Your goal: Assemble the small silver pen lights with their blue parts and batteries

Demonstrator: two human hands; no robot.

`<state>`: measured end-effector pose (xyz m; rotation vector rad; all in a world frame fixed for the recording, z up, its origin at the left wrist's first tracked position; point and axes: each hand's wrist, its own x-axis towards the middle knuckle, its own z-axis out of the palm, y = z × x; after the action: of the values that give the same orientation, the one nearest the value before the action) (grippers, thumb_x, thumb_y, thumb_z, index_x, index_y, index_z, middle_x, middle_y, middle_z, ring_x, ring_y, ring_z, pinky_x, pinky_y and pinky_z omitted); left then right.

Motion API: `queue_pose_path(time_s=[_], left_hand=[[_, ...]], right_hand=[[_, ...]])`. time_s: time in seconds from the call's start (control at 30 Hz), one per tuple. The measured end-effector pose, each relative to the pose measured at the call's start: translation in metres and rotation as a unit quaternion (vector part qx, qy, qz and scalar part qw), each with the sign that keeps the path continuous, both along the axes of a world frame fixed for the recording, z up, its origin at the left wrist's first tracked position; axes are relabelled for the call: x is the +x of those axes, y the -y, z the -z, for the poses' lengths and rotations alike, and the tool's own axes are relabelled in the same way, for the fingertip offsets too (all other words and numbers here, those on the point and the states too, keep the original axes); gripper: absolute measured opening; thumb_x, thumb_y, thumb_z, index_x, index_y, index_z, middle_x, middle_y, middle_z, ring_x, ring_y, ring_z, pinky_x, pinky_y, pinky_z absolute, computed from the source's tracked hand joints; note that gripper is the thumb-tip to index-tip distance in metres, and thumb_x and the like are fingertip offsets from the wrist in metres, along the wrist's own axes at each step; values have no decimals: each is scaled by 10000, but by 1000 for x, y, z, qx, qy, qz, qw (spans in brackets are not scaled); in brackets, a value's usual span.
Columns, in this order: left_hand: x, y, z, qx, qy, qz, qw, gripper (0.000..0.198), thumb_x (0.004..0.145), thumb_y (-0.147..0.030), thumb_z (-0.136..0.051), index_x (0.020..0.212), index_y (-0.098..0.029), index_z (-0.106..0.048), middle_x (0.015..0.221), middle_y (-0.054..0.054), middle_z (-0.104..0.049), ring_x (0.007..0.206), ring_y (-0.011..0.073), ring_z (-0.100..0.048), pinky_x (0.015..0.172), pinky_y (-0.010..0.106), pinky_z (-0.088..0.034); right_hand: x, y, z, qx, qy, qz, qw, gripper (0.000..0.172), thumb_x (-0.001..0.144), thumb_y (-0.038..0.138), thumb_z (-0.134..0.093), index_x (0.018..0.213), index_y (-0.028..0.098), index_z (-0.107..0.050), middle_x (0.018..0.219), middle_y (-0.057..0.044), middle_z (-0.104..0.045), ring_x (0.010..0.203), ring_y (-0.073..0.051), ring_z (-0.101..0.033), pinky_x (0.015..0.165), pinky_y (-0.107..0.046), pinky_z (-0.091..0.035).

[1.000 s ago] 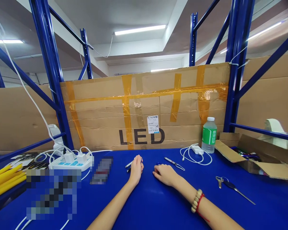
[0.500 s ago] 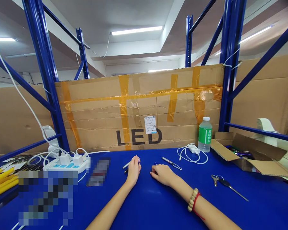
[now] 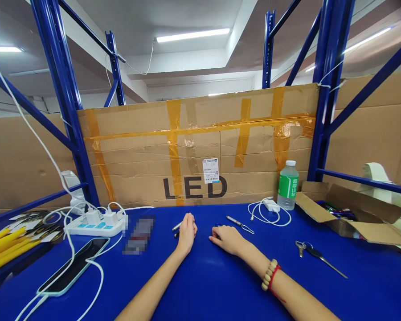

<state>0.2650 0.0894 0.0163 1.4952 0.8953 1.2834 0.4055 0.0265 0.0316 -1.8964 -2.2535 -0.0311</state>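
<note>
My left hand (image 3: 187, 235) rests on the blue tabletop with its fingers curled closed. Silver and black ends of pens (image 3: 177, 226) stick out from its left side; the rest of them is hidden by the hand. To its right, my right hand (image 3: 230, 240) lies palm down with curled fingers. A small blue item (image 3: 218, 224) shows just beyond its knuckles, and I cannot make out what it is or whether the fingers grip it. Beyond the right hand lies a silver marker pen (image 3: 234, 220) with a looped cord (image 3: 247, 229).
At left are a power strip (image 3: 98, 226), a phone (image 3: 74, 267) with white cables, and yellow items (image 3: 10, 249). At right stand a water bottle (image 3: 288, 186) and an open cardboard box (image 3: 381, 232), near a white charger (image 3: 271, 205) and keys (image 3: 316, 252). Cardboard (image 3: 137, 165) walls the back.
The view has shifted slightly. Both hands keep nearly the same pose and place on the table. The phone at left, blurred out before, now shows clearly.
</note>
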Motion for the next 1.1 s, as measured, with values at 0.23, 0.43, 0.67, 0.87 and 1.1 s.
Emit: queue_pose_path(time_s=[0.23, 0.43, 0.67, 0.87, 1.1], left_hand=[[1, -1, 1, -2, 2, -5, 1000, 394, 787, -565, -335, 659, -193, -323, 406, -84, -325, 329, 55, -253, 327, 154, -185], [1, -1, 2, 7, -20, 17, 1000, 420, 765, -598, -374, 678, -189, -331, 408, -90, -320, 336, 48, -244, 346, 154, -184], [-2, -2, 2, 103, -97, 4, 990, 339, 745, -498, -517, 777, -175, -418, 454, -94, -299, 404, 58, -299, 427, 169, -201], [-1, 5, 0, 223, -222, 38, 949, 186, 794, -359, -507, 792, -174, -482, 625, -34, -484, 614, 112, -469, 603, 211, -345], [-2, 13, -3, 253, -313, 121, 907, 166, 873, -340, -391, 872, -187, -452, 801, -2, -544, 730, 131, -513, 671, 228, -368]], right_hand=[[9, 0, -5, -54, -115, -13, 992, 149, 775, 332, -557, 787, 191, -605, 759, -14, -628, 684, -134, -580, 574, -204, -381], [25, -10, 1, -132, -276, -76, 949, 181, 743, 188, -541, 913, 153, -593, 715, 8, -574, 439, -38, -473, 383, -136, -358], [19, -10, -11, 20, -438, -101, 893, 277, 629, 368, -661, 763, 129, -626, 792, -42, -572, 553, -85, -530, 349, -148, -407], [15, -7, -23, 54, -586, -79, 805, 380, 522, 429, -724, 657, 126, -541, 751, -52, -624, 559, -127, -594, 384, -183, -458], [19, -8, -21, 80, -540, -68, 835, 417, 619, 421, -668, 883, 99, -651, 741, -79, -653, 546, -132, -603, 396, -188, -471]])
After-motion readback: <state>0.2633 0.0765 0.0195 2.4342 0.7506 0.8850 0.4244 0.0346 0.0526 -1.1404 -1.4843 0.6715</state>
